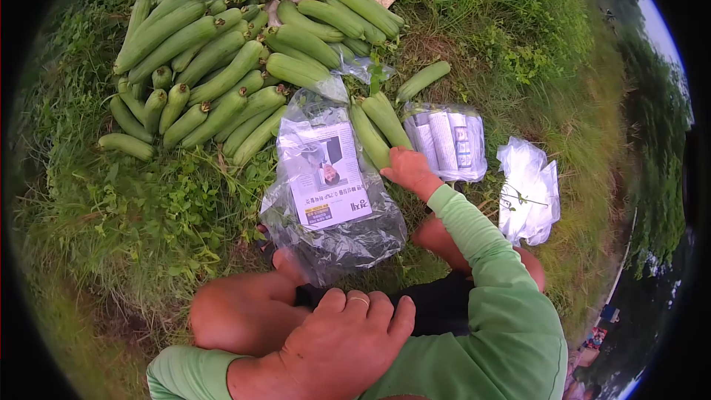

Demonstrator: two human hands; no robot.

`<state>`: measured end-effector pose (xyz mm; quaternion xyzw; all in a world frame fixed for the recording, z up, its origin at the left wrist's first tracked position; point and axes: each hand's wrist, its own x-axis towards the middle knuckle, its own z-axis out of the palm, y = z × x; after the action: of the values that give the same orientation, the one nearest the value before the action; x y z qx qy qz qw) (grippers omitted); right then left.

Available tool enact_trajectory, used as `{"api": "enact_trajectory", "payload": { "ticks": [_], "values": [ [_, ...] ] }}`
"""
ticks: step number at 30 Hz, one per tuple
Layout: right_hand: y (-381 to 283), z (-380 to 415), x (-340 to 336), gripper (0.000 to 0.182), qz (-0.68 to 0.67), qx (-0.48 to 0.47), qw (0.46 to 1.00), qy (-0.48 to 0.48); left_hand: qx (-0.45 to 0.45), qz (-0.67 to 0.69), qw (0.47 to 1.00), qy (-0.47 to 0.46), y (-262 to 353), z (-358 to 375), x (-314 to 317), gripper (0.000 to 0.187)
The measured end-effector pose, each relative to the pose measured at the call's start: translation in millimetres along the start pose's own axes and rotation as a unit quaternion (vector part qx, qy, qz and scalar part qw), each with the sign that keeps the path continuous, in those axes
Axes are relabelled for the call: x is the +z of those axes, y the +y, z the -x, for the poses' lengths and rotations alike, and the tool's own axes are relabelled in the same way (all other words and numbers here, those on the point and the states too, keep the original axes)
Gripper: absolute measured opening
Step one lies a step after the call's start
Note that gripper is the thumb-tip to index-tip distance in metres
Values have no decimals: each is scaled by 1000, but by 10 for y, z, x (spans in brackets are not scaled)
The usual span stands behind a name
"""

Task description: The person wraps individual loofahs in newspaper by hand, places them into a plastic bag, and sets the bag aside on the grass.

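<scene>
My right hand [409,170] is closed around the lower end of a green luffa gourd [386,118]. Its thumb lies by the end of a second luffa [368,133] alongside. Close to my body, my left hand [344,337] shows its back and a ring; its fingers bend downward and their tips are hidden. Between my legs and the gourds lies a clear plastic bag [333,248], with a printed newspaper sheet [326,174] in or under the film. To the right of my right hand sits a plastic-covered bundle [448,142] of newspaper-wrapped pieces.
A large heap of luffas [215,52] spreads over the grass at the upper left. One loose luffa [423,81] lies above the bundle. Crumpled white plastic bags [528,192] rest at the right. My bare knees [237,311] flank the near side.
</scene>
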<state>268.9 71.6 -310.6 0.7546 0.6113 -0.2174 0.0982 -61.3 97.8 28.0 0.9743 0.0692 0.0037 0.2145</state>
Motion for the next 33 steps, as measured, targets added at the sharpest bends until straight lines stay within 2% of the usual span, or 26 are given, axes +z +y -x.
{"api": "enact_trajectory", "payload": {
  "ticks": [2, 6, 8, 12, 15, 17, 21, 24, 27, 30, 31, 33],
  "values": [
    [-24, -146, -67, 51, -11, -4, 1000, 11, -6, -12, 1000, 11, -2, 30, 11, 33],
    [-235, -784, -763, 36, -121, -12, 991, 60, 6, -29, 997, 66, -72, 35, 41, 30],
    [-312, -1323, -872, 37, -190, -25, 975, 116, 3, -25, 997, 67, -91, 26, 53, 30],
    [-677, -2304, -959, 37, -182, -73, 956, 218, -10, -20, 999, 43, -142, 25, 44, 32],
    [-1083, -2720, -1056, 53, -136, -64, 967, 205, -9, -35, 995, 89, -220, 29, 147, 32],
    [-1271, -2896, -1102, 57, -125, -63, 972, 191, -15, -21, 995, 99, -277, 21, 190, 32],
    [-1420, -3042, -1252, 60, -88, -22, 985, 146, -31, 12, 994, 109, -377, -21, 152, 31],
    [-1331, -3054, -1336, 65, -78, -55, 987, 128, -34, -17, 997, 73, -395, -53, 75, 30],
    [-1178, -2896, -1430, 68, -145, -73, 961, 222, -32, -20, 999, 30, -431, -44, -11, 32],
    [-813, -2726, -1686, 69, -211, -171, 893, 358, -22, -13, 1000, 0, -435, -4, -16, 35],
    [-765, -2487, -1928, 64, -273, -151, 896, 317, -38, 19, 999, -14, -423, 12, -16, 37],
    [-695, -1908, -2368, 62, -459, -124, 859, 191, -63, 81, 994, -46, -390, 40, -15, 41]
  ]
}}
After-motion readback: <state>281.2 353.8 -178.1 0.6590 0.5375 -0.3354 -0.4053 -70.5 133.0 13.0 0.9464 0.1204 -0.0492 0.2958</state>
